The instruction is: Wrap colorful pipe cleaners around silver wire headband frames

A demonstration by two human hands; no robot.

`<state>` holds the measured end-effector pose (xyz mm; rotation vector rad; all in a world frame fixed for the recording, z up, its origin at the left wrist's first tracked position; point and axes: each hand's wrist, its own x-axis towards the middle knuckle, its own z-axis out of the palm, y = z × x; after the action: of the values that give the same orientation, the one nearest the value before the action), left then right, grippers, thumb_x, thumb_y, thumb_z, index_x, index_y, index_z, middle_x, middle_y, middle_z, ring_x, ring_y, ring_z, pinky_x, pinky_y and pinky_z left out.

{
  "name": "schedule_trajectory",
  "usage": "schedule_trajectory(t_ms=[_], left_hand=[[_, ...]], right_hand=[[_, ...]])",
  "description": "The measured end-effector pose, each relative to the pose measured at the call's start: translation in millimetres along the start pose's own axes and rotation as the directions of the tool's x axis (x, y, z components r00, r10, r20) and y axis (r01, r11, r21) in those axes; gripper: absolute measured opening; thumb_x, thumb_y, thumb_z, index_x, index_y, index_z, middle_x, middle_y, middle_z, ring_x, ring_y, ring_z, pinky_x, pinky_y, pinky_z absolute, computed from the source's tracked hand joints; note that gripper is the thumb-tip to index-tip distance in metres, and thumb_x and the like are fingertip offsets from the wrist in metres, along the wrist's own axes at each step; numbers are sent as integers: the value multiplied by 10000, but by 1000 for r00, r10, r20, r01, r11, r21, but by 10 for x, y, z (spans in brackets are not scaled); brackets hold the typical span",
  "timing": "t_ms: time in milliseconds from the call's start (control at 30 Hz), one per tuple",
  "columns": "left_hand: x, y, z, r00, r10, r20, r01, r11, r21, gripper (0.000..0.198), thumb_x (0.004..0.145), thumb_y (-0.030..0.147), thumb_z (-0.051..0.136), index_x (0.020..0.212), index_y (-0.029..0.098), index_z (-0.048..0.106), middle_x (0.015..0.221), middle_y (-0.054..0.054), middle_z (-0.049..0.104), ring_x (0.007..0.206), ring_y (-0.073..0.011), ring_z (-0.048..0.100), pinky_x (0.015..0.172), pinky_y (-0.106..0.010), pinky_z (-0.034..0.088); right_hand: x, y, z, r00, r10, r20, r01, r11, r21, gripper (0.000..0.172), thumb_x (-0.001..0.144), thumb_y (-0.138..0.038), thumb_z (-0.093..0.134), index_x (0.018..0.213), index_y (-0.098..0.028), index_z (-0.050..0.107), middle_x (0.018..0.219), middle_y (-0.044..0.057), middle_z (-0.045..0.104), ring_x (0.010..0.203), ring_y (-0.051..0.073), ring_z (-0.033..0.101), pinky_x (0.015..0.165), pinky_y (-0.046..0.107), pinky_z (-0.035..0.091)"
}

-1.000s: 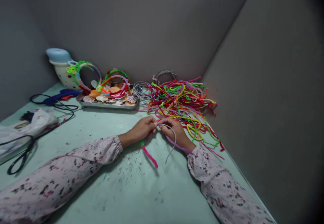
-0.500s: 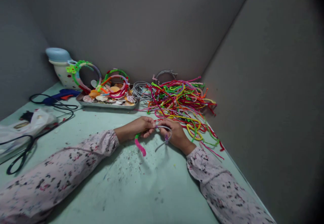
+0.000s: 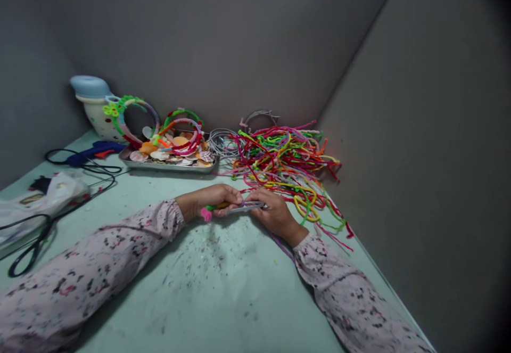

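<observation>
Over the table my left hand [image 3: 215, 197] is closed, pinching a thin grey wire hoop [image 3: 242, 208] partly wrapped in pipe cleaner. The wrapped end shows pink [image 3: 206, 214], then green, with yellow running under the fingers. Close by on the right, my right hand [image 3: 275, 213] has its fingers pressed together on a purple pipe cleaner [image 3: 282, 246], whose tail trails down below the wrist. A bit of purple shows at my left fingertips, against the wire. My right fingers hide part of the hoop.
A metal tray [image 3: 171, 167] of seashells with colourful wrapped hoops stands behind. Beside it lie coiled wires [image 3: 223, 142] and a heap of pipe cleaners [image 3: 287, 153]. Leftward are a blue glue gun [image 3: 96, 149], black cord [image 3: 50, 220], plastic bag [image 3: 66, 188] and lidded container [image 3: 96, 111].
The wire hoop has turned in my hands, so its pink end has swung up and left and its bare end lies flatter. The purple tail now shows below my right hand.
</observation>
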<state>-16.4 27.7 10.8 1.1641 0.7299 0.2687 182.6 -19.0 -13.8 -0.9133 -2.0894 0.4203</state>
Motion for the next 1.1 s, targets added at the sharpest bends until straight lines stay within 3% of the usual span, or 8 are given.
schedule_trajectory(t_ms=[367, 500, 567, 667, 800, 933, 1033, 1100], left_hand=[[-89, 0, -13, 999, -24, 42, 27, 997, -75, 18, 708, 105, 586, 699, 107, 571, 503, 5, 503, 301, -42, 335, 316, -168, 160], [-71, 18, 17, 1000, -9, 28, 10, 998, -59, 78, 739, 151, 588, 681, 121, 547, 481, 23, 466, 301, -45, 344, 312, -172, 174], [-42, 19, 47, 999, 47, -7, -47, 996, -70, 100, 732, 170, 611, 685, 128, 534, 506, 25, 479, 309, -32, 337, 305, -160, 179], [10, 1, 95, 979, 164, -119, -178, 977, -118, 122, 761, 221, 608, 729, 143, 520, 549, 32, 498, 322, -25, 359, 299, -144, 192], [65, -38, 116, 903, 328, -279, -366, 926, -97, 168, 777, 261, 624, 770, 162, 488, 569, 45, 517, 380, -35, 436, 348, -129, 286], [83, -57, 82, 841, 427, -333, -472, 879, -65, 176, 783, 267, 626, 812, 175, 479, 593, 55, 524, 406, -37, 452, 377, -132, 316], [78, -50, 68, 812, 459, -360, -515, 854, -74, 176, 794, 276, 618, 838, 182, 476, 609, 59, 520, 419, -35, 453, 392, -132, 320], [73, -44, 76, 808, 472, -353, -529, 845, -80, 179, 800, 287, 613, 842, 183, 474, 615, 59, 518, 424, -35, 451, 398, -134, 320]], right_hand=[[-28, -16, 11, 998, -33, 54, 33, 999, 6, 161, 876, -253, 524, 951, -241, 665, 902, 69, 655, 878, 208, 579, 798, 348, 455], [-9, 19, 33, 997, 80, 12, -80, 987, 137, 120, 840, -262, 579, 903, -237, 677, 896, 55, 666, 866, 201, 595, 804, 347, 461], [14, 57, 28, 971, 239, -3, -227, 929, 293, 122, 813, -304, 617, 889, -229, 677, 864, 37, 676, 810, 189, 612, 757, 330, 478], [49, 115, -15, 886, 463, -36, -390, 784, 483, 216, 792, -390, 634, 903, -209, 671, 825, 22, 682, 728, 172, 614, 681, 303, 486], [81, 190, -86, 790, 598, -138, -400, 672, 623, 281, 797, -464, 604, 898, -212, 677, 900, 37, 680, 798, 182, 613, 653, 284, 485], [101, 290, -115, 711, 688, -143, -328, 505, 799, 323, 784, -513, 604, 870, -206, 653, 809, 38, 668, 690, 155, 613, 573, 266, 490], [101, 343, -131, 676, 737, -27, -334, 339, 879, 303, 797, -476, 591, 847, -184, 652, 725, 32, 649, 589, 129, 594, 494, 241, 473], [93, 348, -141, 695, 715, 73, -385, 284, 878, 245, 797, -407, 598, 848, -175, 660, 705, 28, 646, 558, 118, 584, 464, 226, 456]])
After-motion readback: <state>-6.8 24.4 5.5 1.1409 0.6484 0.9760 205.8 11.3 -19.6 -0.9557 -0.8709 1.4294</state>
